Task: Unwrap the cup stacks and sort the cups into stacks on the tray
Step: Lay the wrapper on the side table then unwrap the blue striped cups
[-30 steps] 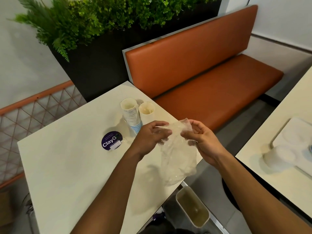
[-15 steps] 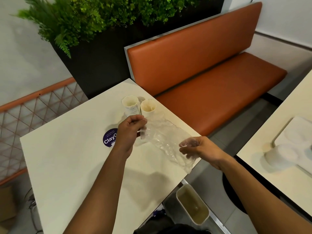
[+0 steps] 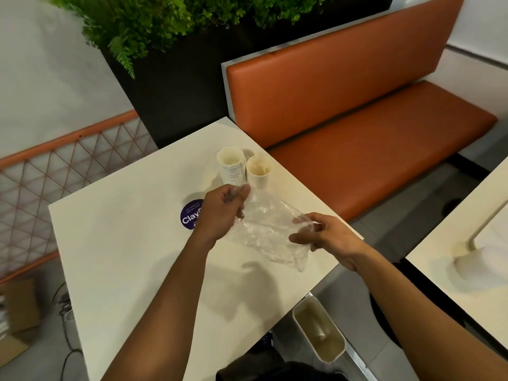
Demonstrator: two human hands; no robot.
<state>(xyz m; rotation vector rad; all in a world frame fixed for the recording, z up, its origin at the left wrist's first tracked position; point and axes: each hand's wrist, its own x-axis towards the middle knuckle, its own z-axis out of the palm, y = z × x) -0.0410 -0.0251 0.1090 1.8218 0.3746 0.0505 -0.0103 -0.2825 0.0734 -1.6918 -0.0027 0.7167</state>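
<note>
Plastic wrapper (image 3: pixel 265 229) is what has changed: a second ago it hung crumpled between two hands held close together, and now it is drawn out long and nearly flat, low over the pale surface (image 3: pixel 123 257). It looks empty, so I judge the unwrapping of this stack done and the wrapper ready to be put aside.

Furthest left, the left hand (image 3: pixel 220 213) covers part of a round purple sticker (image 3: pixel 189 217). Its grip is pressed together, fingers curled and pinching the wrapper's far end. Just beyond its knuckles stand two upright stacks, touching or nearly so: the printed cup stack (image 3: pixel 232 167), with fine blue lines on its side, and to its right the plain cup stack (image 3: pixel 259 173). How many cups the plain one holds I cannot tell. Both stand on the bare surface, apart from either grip, so the sorting onto the tray is not yet begun.

The wrapper runs from the left grip down and rightward to the right hand (image 3: pixel 327 237). That hand pinches the wrapper's near end between thumb and fingers at the surface's edge, with the other fingers loosely spread. Below that edge, on the floor, stands an open bin (image 3: pixel 319 328), a likely place for the wrapper. At the far right a second surface (image 3: pixel 439 259) carries something pale and blurred; whether it is the tray I cannot tell.
</note>
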